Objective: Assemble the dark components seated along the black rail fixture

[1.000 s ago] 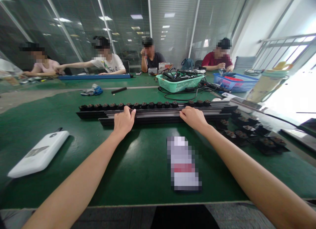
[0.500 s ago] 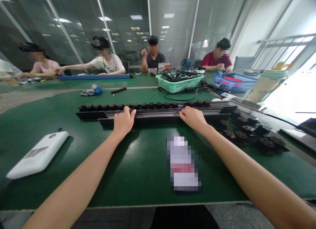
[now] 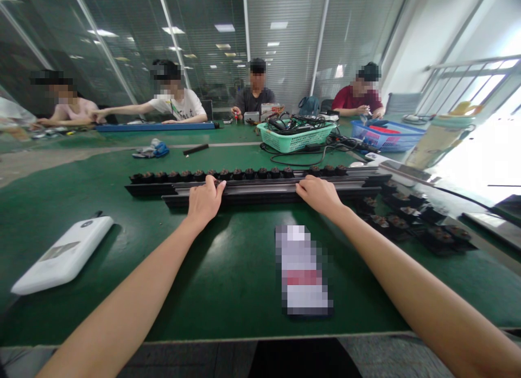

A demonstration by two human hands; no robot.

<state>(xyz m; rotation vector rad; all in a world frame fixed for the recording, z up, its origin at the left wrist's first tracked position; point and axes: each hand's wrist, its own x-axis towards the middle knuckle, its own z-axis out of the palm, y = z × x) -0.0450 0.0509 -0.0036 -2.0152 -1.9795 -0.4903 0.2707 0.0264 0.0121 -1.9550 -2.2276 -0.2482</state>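
Note:
Two long black rails lie side by side across the green table. My left hand (image 3: 204, 200) is closed on the near rail (image 3: 260, 192) left of its middle, thumb and fingers bent over it. Farther right, my right hand (image 3: 319, 193) grips the same rail, its fingertips hidden behind the edge. Just behind, the far rail (image 3: 138, 190) bears a row of small black round parts (image 3: 249, 174), with a gap in the row near my right hand. More such black parts (image 3: 396, 221) lie in a cluster to the right of the rails.
A phone (image 3: 305, 275) lies between my forearms, a white device (image 3: 65, 254) at the left. Behind the rails are a green basket of cables (image 3: 297, 142), a blue basket (image 3: 386, 139), gloves (image 3: 152, 149) and a bottle (image 3: 442, 136). Several people sit across the table.
The person across the table in the middle has lowered a raised hand with a tool to the tabletop. My hands have hardly moved.

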